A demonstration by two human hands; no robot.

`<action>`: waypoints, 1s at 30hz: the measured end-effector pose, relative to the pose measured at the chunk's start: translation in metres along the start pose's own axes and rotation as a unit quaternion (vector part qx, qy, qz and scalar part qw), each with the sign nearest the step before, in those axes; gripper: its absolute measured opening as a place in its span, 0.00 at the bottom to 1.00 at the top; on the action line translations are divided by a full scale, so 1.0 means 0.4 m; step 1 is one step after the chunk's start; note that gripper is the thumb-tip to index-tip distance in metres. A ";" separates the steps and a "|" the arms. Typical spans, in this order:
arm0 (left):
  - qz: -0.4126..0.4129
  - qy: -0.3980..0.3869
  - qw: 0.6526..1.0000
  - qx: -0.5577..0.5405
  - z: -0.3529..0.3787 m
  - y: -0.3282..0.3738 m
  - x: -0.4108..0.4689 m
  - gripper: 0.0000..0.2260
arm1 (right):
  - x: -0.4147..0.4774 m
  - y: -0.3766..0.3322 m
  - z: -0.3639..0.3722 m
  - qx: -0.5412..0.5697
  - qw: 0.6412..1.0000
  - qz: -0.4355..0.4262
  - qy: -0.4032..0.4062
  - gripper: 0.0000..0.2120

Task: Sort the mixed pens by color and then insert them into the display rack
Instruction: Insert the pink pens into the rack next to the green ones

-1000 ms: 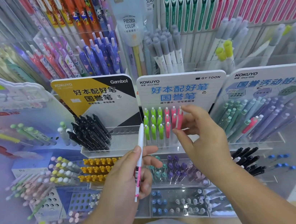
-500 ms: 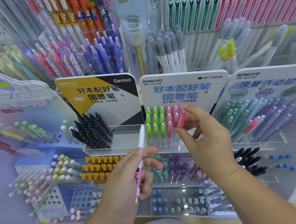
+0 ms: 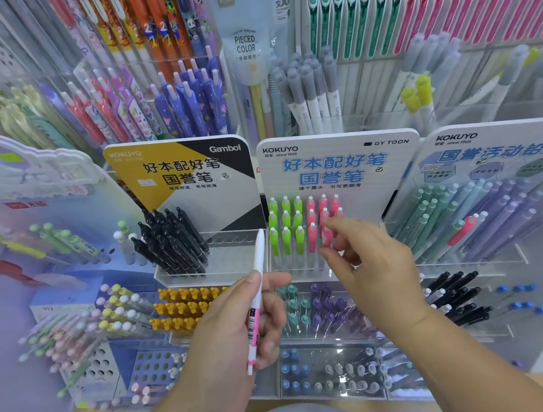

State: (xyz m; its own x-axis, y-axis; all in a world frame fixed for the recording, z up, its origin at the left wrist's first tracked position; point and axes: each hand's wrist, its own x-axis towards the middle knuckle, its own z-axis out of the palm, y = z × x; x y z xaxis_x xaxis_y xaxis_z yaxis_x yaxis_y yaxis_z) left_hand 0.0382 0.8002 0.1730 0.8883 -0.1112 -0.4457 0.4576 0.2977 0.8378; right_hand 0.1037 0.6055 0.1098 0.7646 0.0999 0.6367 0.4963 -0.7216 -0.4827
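White-pink pen (image 3: 260, 255) stands upright, pinched mid-barrel in the left hand (image 3: 226, 343) grip; right hand (image 3: 376, 275) loose, empty.

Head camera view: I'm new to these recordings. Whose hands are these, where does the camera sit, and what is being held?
No machine here: a person wears a wide-angle camera on the head, which looks down at their own two hands. A shop's pen racks fill the view, such as the Gambol rack with black pens. The left hand grips a white pen with a pink label, upright. The right hand is at the pink pens, beside the green pens, in the KOKUYO GY TOON rack; whether it pinches one, I cannot tell.
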 end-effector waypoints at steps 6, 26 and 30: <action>-0.012 -0.016 1.000 -0.002 0.010 0.009 -0.005 0.18 | 0.012 0.003 -0.001 -0.008 1.000 0.002 -0.006 0.16; 0.028 -0.006 0.998 0.058 0.034 0.014 0.017 0.13 | 0.058 -0.021 -0.038 0.056 0.991 0.087 -0.080 0.07; 0.035 0.001 0.997 0.067 0.038 0.015 0.017 0.12 | 0.061 -0.019 -0.039 0.054 0.992 0.081 -0.081 0.08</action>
State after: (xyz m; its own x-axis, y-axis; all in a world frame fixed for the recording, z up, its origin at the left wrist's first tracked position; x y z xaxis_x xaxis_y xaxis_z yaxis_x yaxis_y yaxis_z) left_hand 0.0476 0.7868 0.1798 0.9185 -0.0918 -0.3846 0.3951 0.1754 0.9017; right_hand 0.1122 0.6029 0.1385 0.8899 0.1038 0.4442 0.3958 -0.6599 -0.6386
